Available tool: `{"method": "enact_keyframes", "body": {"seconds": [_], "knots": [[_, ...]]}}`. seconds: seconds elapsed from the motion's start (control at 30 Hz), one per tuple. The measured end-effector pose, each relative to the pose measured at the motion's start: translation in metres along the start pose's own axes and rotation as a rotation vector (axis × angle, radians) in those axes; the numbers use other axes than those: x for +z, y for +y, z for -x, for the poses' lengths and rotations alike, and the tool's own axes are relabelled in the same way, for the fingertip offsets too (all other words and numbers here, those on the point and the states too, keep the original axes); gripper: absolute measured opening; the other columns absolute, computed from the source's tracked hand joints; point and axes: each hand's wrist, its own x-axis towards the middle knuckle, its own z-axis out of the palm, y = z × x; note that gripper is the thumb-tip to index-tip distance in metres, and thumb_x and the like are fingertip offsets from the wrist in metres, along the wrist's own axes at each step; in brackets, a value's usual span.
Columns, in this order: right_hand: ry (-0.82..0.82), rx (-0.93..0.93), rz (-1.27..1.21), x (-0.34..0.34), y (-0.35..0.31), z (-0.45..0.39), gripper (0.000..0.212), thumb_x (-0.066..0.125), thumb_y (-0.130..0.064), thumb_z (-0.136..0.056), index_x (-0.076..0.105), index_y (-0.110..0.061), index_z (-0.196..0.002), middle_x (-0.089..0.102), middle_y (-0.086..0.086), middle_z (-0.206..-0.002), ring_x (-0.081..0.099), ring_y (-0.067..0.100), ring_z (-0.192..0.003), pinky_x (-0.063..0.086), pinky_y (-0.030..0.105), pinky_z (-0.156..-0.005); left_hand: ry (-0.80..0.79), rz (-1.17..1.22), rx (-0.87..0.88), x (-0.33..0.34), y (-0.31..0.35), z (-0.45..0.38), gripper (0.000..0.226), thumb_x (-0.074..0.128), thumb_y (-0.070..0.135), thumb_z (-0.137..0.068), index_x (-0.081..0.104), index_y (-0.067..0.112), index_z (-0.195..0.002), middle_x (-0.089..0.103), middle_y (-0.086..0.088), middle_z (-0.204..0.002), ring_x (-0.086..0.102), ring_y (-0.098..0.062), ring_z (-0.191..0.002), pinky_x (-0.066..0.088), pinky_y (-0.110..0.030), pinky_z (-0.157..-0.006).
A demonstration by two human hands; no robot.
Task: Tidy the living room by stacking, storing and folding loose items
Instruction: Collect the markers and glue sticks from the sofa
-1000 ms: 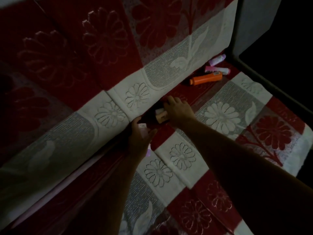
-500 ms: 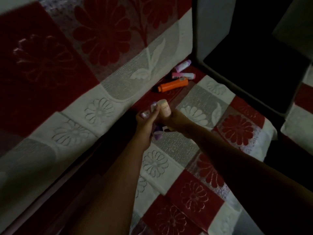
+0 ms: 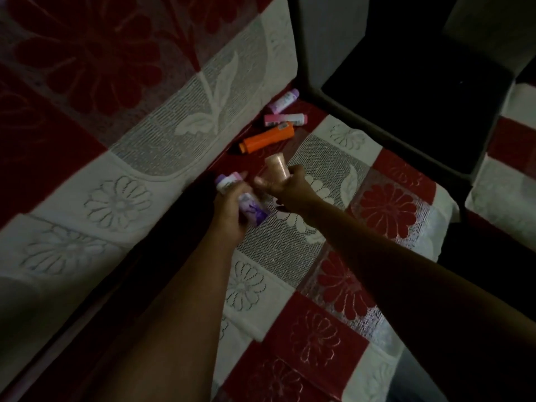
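The room is dim. My left hand (image 3: 232, 207) grips small purple and white bottles (image 3: 252, 208) above the sofa seat, one pink-capped end sticking out past the fingers. Just to its right, my right hand (image 3: 290, 188) holds a pale peach bottle (image 3: 278, 166) upright by its lower part. Further back, against the backrest, lie an orange bottle (image 3: 268, 137), a pink and white bottle (image 3: 285, 119) and a lilac-capped white bottle (image 3: 282, 101).
The sofa wears a red and white flowered cover (image 3: 388, 210) on the seat and backrest. A dark armrest and a dark gap (image 3: 406, 91) lie behind the corner. Another covered seat (image 3: 510, 158) shows at the right edge.
Both hands lifted the bottles out of the crease between seat and backrest and moved right, toward the sofa corner. The view swung right with them.
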Motion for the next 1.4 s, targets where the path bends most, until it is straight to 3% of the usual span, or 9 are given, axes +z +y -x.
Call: {"method": "enact_keyframes", "body": {"seconds": [0.2,0.3,0.4,0.5,0.6,0.77,1.0,1.17,1.4], "knots": [[-0.102,0.06,0.135,0.038,-0.002,-0.019,0.091,0.022,-0.082,-0.081,0.024,-0.024,-0.15,0.02,0.014,-0.155,0.023,0.035,-0.142,0.022,0.053,-0.115,-0.13,-0.136,-0.075,0.011,0.012,-0.009,0.028,0.04,0.029,-0.098,0.064,0.015,-0.099,0.074,-0.004,-0.088,0.071,-0.017,-0.081,0.054,-0.028,-0.066],[-0.031,0.04,0.218,0.034,-0.003,-0.028,0.109,0.014,-0.095,-0.064,0.042,-0.023,-0.14,0.038,0.013,-0.146,0.032,0.035,-0.137,0.019,0.054,-0.114,-0.091,-0.15,-0.06,0.008,0.022,-0.017,0.034,0.051,0.033,-0.094,0.062,0.011,-0.117,0.07,-0.014,-0.109,0.07,-0.025,-0.096,0.056,-0.038,-0.077],[0.129,-0.069,0.506,0.017,-0.01,-0.052,0.061,0.035,-0.062,-0.093,0.04,-0.027,-0.142,0.038,0.013,-0.144,0.031,0.031,-0.133,0.026,0.053,-0.111,-0.022,-0.163,-0.02,0.001,0.026,-0.029,0.054,0.075,0.028,-0.071,0.061,0.004,-0.117,0.067,-0.022,-0.112,0.069,-0.033,-0.096,0.053,-0.047,-0.087],[0.073,-0.147,0.304,0.014,-0.03,-0.069,0.037,0.042,-0.036,-0.099,0.065,-0.01,-0.113,0.062,0.011,-0.114,0.06,0.023,-0.098,0.053,0.033,-0.088,0.039,-0.27,-0.01,-0.002,0.029,-0.032,0.031,0.062,0.026,-0.088,0.06,-0.002,-0.103,0.066,-0.02,-0.078,0.067,-0.019,-0.052,0.052,-0.021,-0.046],[-0.13,0.022,0.256,0.03,-0.04,-0.066,0.032,0.035,-0.023,-0.103,0.062,-0.008,-0.094,0.063,-0.001,-0.068,0.058,0.008,-0.057,0.049,0.016,-0.053,0.075,-0.351,-0.022,-0.007,0.024,-0.039,0.039,0.043,0.027,-0.1,0.058,-0.005,-0.083,0.061,-0.01,-0.051,0.057,-0.015,-0.039,0.044,-0.015,-0.042],[0.2,-0.149,0.341,0.044,-0.015,-0.071,0.044,0.064,-0.035,-0.088,0.053,-0.009,-0.121,0.058,0.012,-0.12,0.057,0.024,-0.106,0.046,0.032,-0.085,0.115,-0.352,-0.035,-0.008,0.023,-0.041,0.033,0.052,0.023,-0.096,0.06,-0.001,-0.075,0.061,-0.016,-0.053,0.052,-0.018,-0.033,0.03,-0.01,-0.034],[0.196,-0.216,0.353,0.014,-0.033,-0.084,0.033,0.055,-0.021,-0.094,0.049,-0.012,-0.125,0.059,0.01,-0.111,0.063,0.017,-0.084,0.051,0.018,-0.061,0.165,-0.404,-0.056,-0.005,0.039,-0.05,0.049,0.079,0.029,-0.071,0.062,-0.004,-0.104,0.068,-0.019,-0.077,0.058,-0.021,-0.041,0.036,-0.016,-0.035],[0.256,-0.387,0.995,0.002,-0.036,-0.096,0.043,0.044,-0.012,-0.096,0.04,-0.017,-0.138,0.032,0.013,-0.142,0.047,0.034,-0.119,0.05,0.048,-0.088,0.221,-0.366,-0.027,0.001,0.037,-0.049,0.043,0.08,0.024,-0.073,0.06,0.003,-0.104,0.069,-0.013,-0.084,0.065,-0.017,-0.053,0.049,-0.021,-0.046],[0.296,-0.435,1.475,0.004,-0.028,-0.083,0.055,0.057,-0.029,-0.091,0.038,-0.017,-0.141,0.03,0.011,-0.15,0.029,0.034,-0.134,0.025,0.05,-0.108,0.164,-0.38,-0.018,-0.018,0.031,-0.034,0.04,0.08,0.023,-0.074,0.064,0.0,-0.104,0.07,-0.01,-0.083,0.068,-0.015,-0.056,0.051,-0.022,-0.05]]}}
